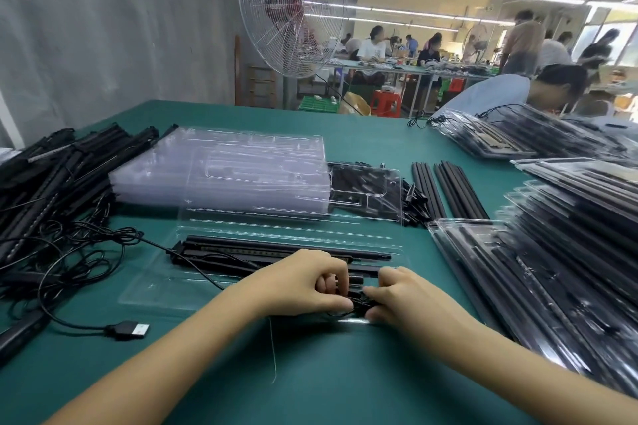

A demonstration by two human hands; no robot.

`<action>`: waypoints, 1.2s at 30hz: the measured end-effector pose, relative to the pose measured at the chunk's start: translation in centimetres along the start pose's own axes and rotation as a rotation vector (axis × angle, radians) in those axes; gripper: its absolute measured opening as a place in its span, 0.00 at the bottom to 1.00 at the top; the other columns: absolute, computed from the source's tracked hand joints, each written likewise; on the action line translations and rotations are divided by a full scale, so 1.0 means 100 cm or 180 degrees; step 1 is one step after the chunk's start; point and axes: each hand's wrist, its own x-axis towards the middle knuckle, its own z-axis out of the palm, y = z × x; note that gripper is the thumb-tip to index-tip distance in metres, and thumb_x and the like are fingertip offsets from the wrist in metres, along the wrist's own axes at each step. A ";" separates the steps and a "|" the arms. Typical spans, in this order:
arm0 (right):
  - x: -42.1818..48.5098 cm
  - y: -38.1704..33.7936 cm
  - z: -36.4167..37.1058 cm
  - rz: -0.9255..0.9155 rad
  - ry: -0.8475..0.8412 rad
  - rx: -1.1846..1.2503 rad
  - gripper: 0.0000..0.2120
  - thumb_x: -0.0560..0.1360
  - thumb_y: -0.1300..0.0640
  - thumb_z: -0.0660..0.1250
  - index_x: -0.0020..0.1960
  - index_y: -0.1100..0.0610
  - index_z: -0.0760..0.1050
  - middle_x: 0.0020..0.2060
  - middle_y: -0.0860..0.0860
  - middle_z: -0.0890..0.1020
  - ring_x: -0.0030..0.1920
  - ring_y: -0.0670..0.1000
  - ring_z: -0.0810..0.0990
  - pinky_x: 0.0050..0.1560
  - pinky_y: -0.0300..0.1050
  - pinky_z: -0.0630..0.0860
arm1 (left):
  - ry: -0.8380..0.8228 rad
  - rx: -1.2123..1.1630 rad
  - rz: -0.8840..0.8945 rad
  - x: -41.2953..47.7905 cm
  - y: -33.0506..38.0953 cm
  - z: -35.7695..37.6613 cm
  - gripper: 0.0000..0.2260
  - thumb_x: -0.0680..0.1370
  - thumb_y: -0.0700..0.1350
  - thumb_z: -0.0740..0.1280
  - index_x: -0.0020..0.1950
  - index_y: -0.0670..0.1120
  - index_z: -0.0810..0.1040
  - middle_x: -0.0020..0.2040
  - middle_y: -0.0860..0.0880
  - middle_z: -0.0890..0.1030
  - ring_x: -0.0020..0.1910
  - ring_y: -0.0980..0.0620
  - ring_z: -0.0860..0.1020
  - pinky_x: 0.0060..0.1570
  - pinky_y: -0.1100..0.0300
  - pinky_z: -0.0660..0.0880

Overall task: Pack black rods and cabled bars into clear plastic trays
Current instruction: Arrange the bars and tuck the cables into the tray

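Open tray: a clear plastic tray (155, 290) lies directly before the person on the green table (345, 373), long side across, so that long parts can be dropped into its moulded grooves.
Black rod: one black rod (276, 246) is laid lengthwise in a far groove of the tray.
Cabled bar: a cabled bar (207, 256) is seated just beside the rod, nearer the person, parallel to it; its thin cable is left trailing off the tray's left side.
Left hand: the left hand (303, 281) is curled, fingertips pinching a small black part (357, 298) at the tray's near right section.
Right hand: the right hand (404, 297) is closed on the same part from the other side; what the part is cannot be told, as it is largely covered.
Reason for the two-handed hold: the part is judged to be in the course of being pressed or tucked into its pocket.
Supplies: empty trays (224, 172) are stacked behind, loose rods (448, 190) are lined up to the right and bars with tangled cables (51, 176) are heaped to the left, all kept within reach.
Finished work: packed trays (569, 252) are piled at the right, apart from the raw stock.
Progress: this tray is judged partly filled.
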 end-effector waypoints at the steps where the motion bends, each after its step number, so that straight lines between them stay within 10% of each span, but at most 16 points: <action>1: -0.001 0.000 0.001 0.0013 0.0022 0.0030 0.14 0.79 0.45 0.57 0.51 0.56 0.72 0.41 0.49 0.62 0.45 0.50 0.62 0.43 0.46 0.66 | 0.0009 0.0051 -0.0009 0.000 0.001 0.001 0.06 0.71 0.53 0.72 0.43 0.54 0.78 0.39 0.55 0.74 0.36 0.60 0.72 0.42 0.61 0.75; 10: -0.001 0.017 -0.019 0.0214 -0.0292 0.1175 0.17 0.75 0.60 0.67 0.63 0.51 0.75 0.47 0.47 0.76 0.44 0.45 0.73 0.44 0.30 0.66 | 0.0051 0.0400 -0.0098 0.004 0.011 0.005 0.06 0.70 0.47 0.74 0.43 0.52 0.79 0.38 0.57 0.71 0.35 0.63 0.70 0.43 0.58 0.74; 16: -0.003 0.030 -0.030 0.0615 -0.0260 0.2258 0.12 0.66 0.66 0.75 0.40 0.49 0.81 0.32 0.41 0.82 0.33 0.35 0.77 0.37 0.28 0.71 | 0.0103 0.0863 -0.0101 0.007 0.016 0.009 0.04 0.72 0.46 0.72 0.45 0.49 0.80 0.38 0.57 0.73 0.39 0.58 0.71 0.43 0.60 0.71; 22: 0.015 0.022 -0.037 0.0927 -0.0722 0.1648 0.13 0.64 0.63 0.76 0.31 0.46 0.77 0.23 0.38 0.77 0.27 0.35 0.73 0.31 0.29 0.68 | -0.0034 0.1792 -0.0144 0.008 0.029 0.013 0.06 0.76 0.45 0.67 0.52 0.47 0.76 0.49 0.49 0.79 0.50 0.48 0.75 0.43 0.56 0.66; 30: 0.021 0.009 -0.038 0.0532 -0.0668 0.0536 0.08 0.67 0.67 0.69 0.43 0.57 0.82 0.30 0.48 0.74 0.32 0.46 0.71 0.26 0.28 0.62 | 0.0194 0.2335 0.0445 -0.004 0.045 0.025 0.25 0.74 0.33 0.59 0.67 0.52 0.61 0.42 0.48 0.64 0.36 0.42 0.70 0.34 0.52 0.60; 36: 0.025 0.024 -0.039 0.0865 -0.0986 0.1466 0.14 0.64 0.69 0.73 0.36 0.53 0.71 0.30 0.46 0.79 0.30 0.44 0.76 0.34 0.35 0.73 | -0.0228 0.2571 -0.0039 -0.007 0.066 0.036 0.16 0.78 0.36 0.58 0.65 0.43 0.67 0.53 0.42 0.70 0.41 0.40 0.74 0.29 0.54 0.59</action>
